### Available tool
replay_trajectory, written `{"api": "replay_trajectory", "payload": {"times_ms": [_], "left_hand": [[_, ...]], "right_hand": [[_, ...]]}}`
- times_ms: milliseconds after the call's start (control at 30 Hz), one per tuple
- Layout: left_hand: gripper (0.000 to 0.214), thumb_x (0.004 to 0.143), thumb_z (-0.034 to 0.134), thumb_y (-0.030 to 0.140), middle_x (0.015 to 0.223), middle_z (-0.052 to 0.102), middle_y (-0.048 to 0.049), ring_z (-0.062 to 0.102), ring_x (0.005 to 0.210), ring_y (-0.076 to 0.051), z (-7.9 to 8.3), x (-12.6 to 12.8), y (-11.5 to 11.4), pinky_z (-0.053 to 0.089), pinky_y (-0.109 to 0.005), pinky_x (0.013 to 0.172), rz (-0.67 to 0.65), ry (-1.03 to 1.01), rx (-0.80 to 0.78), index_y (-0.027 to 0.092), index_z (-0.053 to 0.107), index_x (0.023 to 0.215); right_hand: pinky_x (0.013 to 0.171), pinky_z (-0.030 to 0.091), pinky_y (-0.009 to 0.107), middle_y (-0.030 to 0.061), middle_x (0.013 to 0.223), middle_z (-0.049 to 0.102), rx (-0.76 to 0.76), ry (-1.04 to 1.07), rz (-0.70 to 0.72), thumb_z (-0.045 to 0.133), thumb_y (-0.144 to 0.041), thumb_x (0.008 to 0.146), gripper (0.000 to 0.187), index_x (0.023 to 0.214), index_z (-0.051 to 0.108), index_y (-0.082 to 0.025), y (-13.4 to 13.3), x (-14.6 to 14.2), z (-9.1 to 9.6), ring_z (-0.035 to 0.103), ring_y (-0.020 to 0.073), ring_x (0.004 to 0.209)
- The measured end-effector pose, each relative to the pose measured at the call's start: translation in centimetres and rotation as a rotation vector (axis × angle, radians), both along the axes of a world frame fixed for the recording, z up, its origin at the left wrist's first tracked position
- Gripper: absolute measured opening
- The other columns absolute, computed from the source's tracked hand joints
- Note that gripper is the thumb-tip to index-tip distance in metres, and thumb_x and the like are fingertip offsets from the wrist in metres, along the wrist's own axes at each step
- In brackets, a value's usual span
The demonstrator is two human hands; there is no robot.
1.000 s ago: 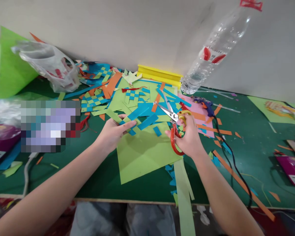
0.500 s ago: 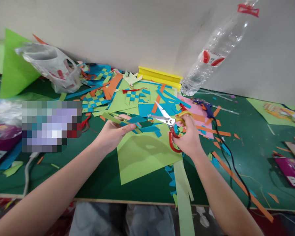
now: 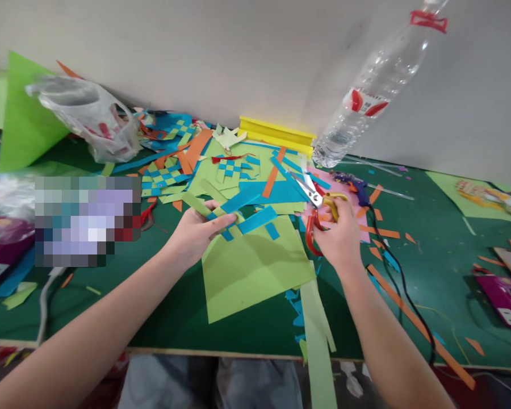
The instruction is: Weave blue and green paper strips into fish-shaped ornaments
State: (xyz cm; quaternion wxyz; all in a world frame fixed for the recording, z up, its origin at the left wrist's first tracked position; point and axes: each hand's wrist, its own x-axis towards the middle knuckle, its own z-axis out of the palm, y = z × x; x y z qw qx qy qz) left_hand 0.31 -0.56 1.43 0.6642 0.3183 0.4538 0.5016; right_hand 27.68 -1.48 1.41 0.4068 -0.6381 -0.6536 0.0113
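Note:
Pinched between the thumb and fingers of my left hand (image 3: 200, 230) is a woven piece of paper strips (image 3: 242, 207), blue and light green, its loose ends pointing several ways. My right hand (image 3: 338, 236) grips a pair of scissors (image 3: 313, 196) with one yellow and one red handle loop. The blades stand slightly apart, point up and left, and are clear of the woven piece. Beneath both hands lies a light green paper sheet (image 3: 255, 272). Blue paper (image 3: 268, 193) and an orange strip (image 3: 275, 173) lie just beyond.
A clear plastic bottle (image 3: 366, 96) stands at the back right beside a yellow rail (image 3: 276, 133). Finished-looking woven pieces (image 3: 164, 176) and a plastic bag (image 3: 93, 116) lie back left. A black cable (image 3: 396, 261) crosses the right side; a pale strip (image 3: 317, 329) hangs over the front edge.
My right hand has drawn the scissors right, away from the woven piece, and their blades have come closer together. The left hand has turned the piece slightly, so its strips fan upward.

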Motion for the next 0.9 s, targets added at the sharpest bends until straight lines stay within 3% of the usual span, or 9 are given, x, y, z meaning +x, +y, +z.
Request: {"api": "replay_trajectory", "payload": {"times_ms": [100,200,367,667,900], "left_hand": [[0.037,0.059,0.088,0.024,0.07,0.07,0.0043,0.067,0.064,-0.012,-0.2,0.0,0.2,0.053,-0.023,0.06,0.031,0.0,-0.035,0.02,0.058,0.08],[0.036,0.058,0.088,0.024,0.076,0.072,0.0024,0.069,0.069,-0.013,-0.2,0.1,0.2,0.056,-0.025,0.064,0.028,-0.019,-0.034,0.019,0.06,0.08],[0.037,0.057,0.089,0.027,0.072,0.07,0.0019,0.069,0.073,-0.014,-0.4,0.3,0.2,0.053,-0.022,0.061,0.009,-0.013,-0.006,0.019,0.063,0.082],[0.036,0.053,0.09,0.028,0.058,0.059,0.006,0.061,0.059,-0.011,-0.8,0.2,-0.2,0.044,-0.019,0.051,-0.046,0.004,-0.018,0.021,0.064,0.078],[0.036,0.054,0.089,0.027,0.064,0.061,0.0039,0.061,0.061,-0.012,-0.6,0.6,-0.3,0.045,-0.022,0.053,-0.063,0.063,-0.021,0.02,0.06,0.075]], "right_hand": [[0.067,0.051,0.038,0.0074,0.096,0.053,0.048,-0.022,0.028,0.069,-0.042,0.074,0.04,0.104,0.051,-0.021,-0.7,-0.8,0.8,0.053,0.0191,0.075],[0.071,0.052,0.04,0.009,0.099,0.053,0.057,-0.096,0.106,0.068,-0.044,0.076,0.042,0.106,0.049,-0.022,-1.7,-2.1,1.1,0.056,0.0227,0.083],[0.086,0.049,0.05,0.0132,0.103,0.054,-0.033,-0.253,0.198,0.067,-0.048,0.074,0.055,0.115,0.044,-0.019,-2.9,-4.2,0.0,0.055,0.0321,0.102],[0.087,0.046,0.053,0.0158,0.107,0.055,-0.091,-0.302,0.199,0.064,-0.048,0.075,0.055,0.116,0.044,-0.018,-3.0,-4.9,-1.1,0.054,0.0353,0.108],[0.085,0.048,0.052,0.0158,0.106,0.056,-0.081,-0.288,0.187,0.065,-0.048,0.073,0.056,0.115,0.046,-0.017,-3.0,-4.8,-1.1,0.055,0.0357,0.108]]}}
